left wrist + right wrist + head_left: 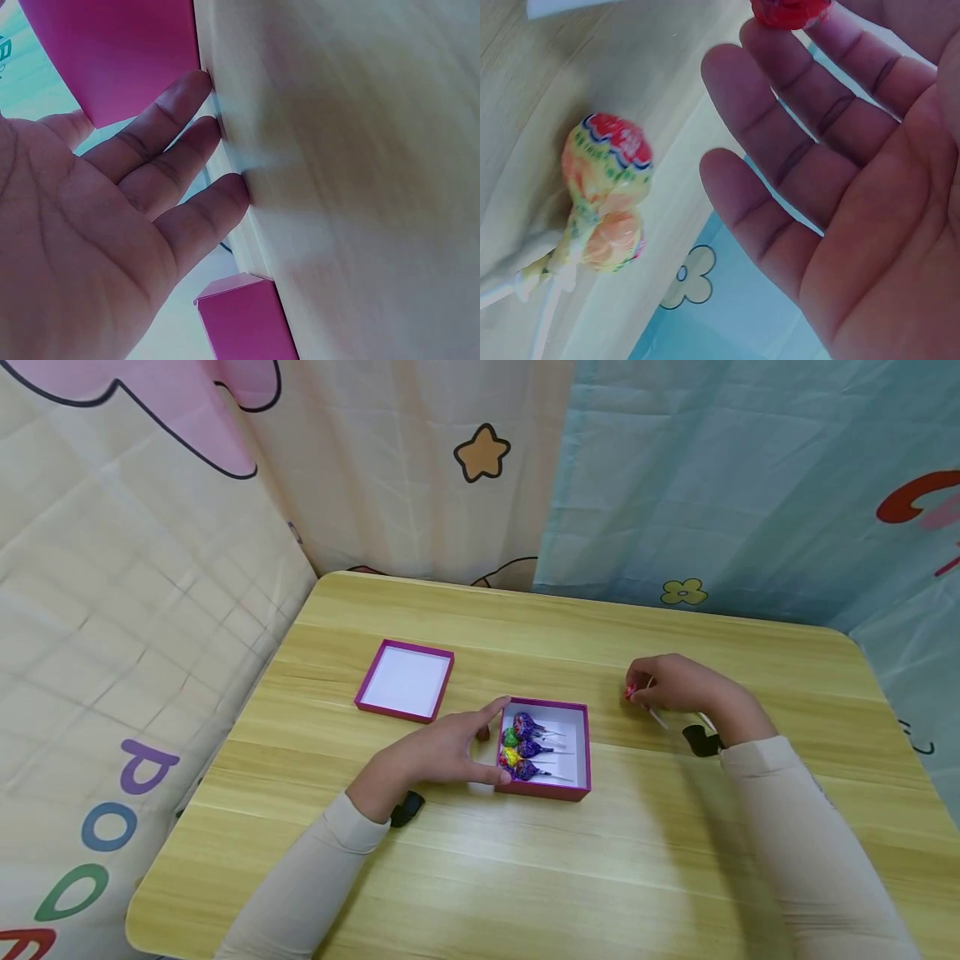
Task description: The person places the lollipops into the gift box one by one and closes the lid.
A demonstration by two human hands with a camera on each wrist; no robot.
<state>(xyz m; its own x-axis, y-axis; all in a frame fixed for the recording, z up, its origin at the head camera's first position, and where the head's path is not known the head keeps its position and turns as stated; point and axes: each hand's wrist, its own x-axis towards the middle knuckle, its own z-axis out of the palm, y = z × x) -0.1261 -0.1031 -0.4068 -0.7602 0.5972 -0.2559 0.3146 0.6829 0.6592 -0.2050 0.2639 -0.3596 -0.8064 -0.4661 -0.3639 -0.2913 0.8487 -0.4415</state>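
My left hand [442, 747] rests against the left side of a magenta box [583, 752], its thumb by the near corner and index finger by the far one. In the left wrist view its other fingers [169, 112] stretch out loosely. Several wrapped lollipops lie in the box, among them a purple one [531, 749], a yellow one [509, 757] and a green one [510, 737]. To the right, my right hand [678, 683] pinches a red lollipop [791, 11] just above the table. Orange-yellow lollipops [609, 161] lie beside that hand.
A shallow magenta lid [405, 681] with a white inside lies on the wooden table [525, 868], behind and left of the box. Printed curtains [420, 468] hang behind the table and at its sides. A black strap piece [701, 741] shows at the right wrist.
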